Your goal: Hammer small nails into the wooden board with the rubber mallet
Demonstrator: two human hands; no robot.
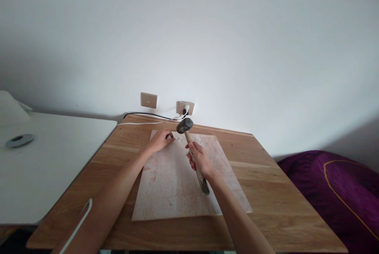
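A mallet [185, 125] with a dark, rounded head and a wooden handle is gripped in my right hand [199, 158], fingers wrapped round the handle. Its head hangs over the far part of a pale, worn board [166, 191]. My left hand [161, 140] rests at the board's far left corner, thumb and fingertips pinched together; what lies between them is too small to make out. Just right of those fingertips stand thin nail-like pieces [180, 139] near the far edge. More thin pieces [204, 141] show to the right of the mallet.
The board lies on a wooden table [260, 198] against a white wall. Black and white cables run along the back to a wall socket [185, 108]. At left is a white table [53, 159] with a grey ring-shaped roll [19, 140]. Purple fabric [334, 191] bulges at right.
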